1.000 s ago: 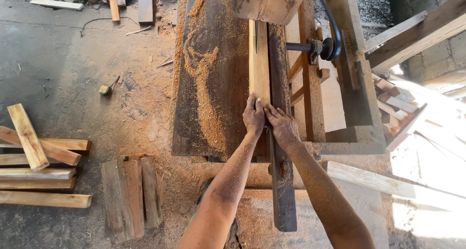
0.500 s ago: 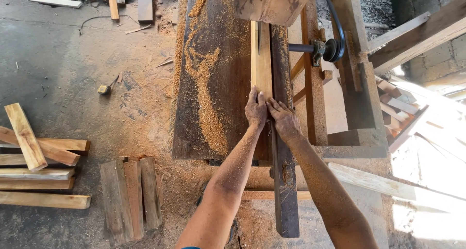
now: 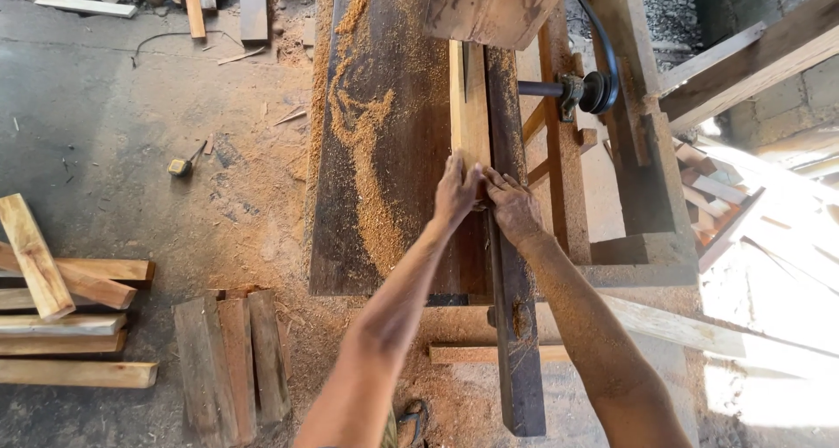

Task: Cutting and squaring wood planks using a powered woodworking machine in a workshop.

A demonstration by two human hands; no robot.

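Now, floor at left: loose timber offcuts (image 3: 74, 299) on the sawdusty ground.
Saw table (image 3: 384, 133): dark, streaked with sawdust.
Left hand (image 3: 456, 192): fingers together, flat, pressing the near end of the pale wood strip (image 3: 469, 107).
Right hand (image 3: 514, 205): fingers slightly spread, touching the strip's end beside the dark guide rail (image 3: 511, 326).
Far right: belt pulley (image 3: 599, 91).

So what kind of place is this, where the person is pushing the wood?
Most likely a rough woodworking or sawmill shop. Both hands, left hand and right hand, press a pale wood strip on a sawdust-covered bench. Cut planks lie stacked on the dusty floor, and a belt pulley sits beside the bench.
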